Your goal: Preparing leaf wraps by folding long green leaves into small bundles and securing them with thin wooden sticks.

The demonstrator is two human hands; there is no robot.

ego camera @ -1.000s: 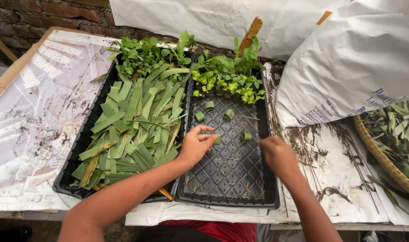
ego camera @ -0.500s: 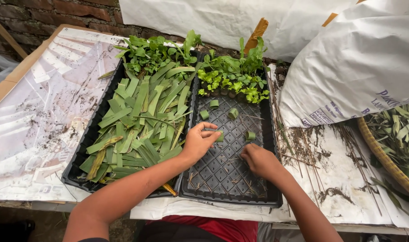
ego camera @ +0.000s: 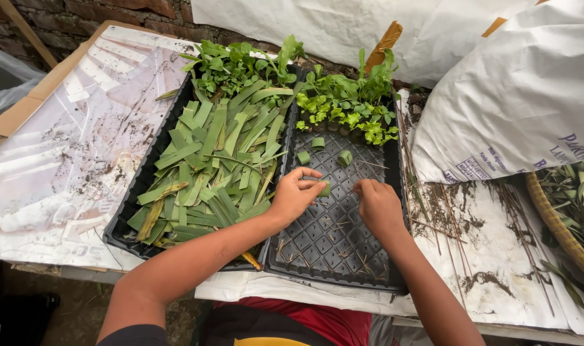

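Note:
My left hand (ego camera: 296, 195) pinches a small rolled green leaf cup (ego camera: 324, 188) above the black cell tray (ego camera: 333, 247). My right hand (ego camera: 378, 206) hovers just right of it, fingers curled toward the roll; whether it holds anything is hidden. A few more rolled leaf cups (ego camera: 344, 157) sit in cells further back, in front of green seedlings (ego camera: 346, 110) filling the tray's far rows. A second black tray (ego camera: 124, 227) on the left holds several cut green leaf strips (ego camera: 215, 166) and leafy cuttings at its far end.
A white sack (ego camera: 516, 96) lies at the right, with a woven basket of leaves (ego camera: 570, 211) beyond it. White soiled paper (ego camera: 61, 166) covers the table at left. Thin sticks (ego camera: 446, 224) and soil lie right of the tray. A brick wall stands behind.
My right hand moved left across the cell tray toward my left hand. My left hand stayed over the tray with the leaf roll, and the view moved closer.

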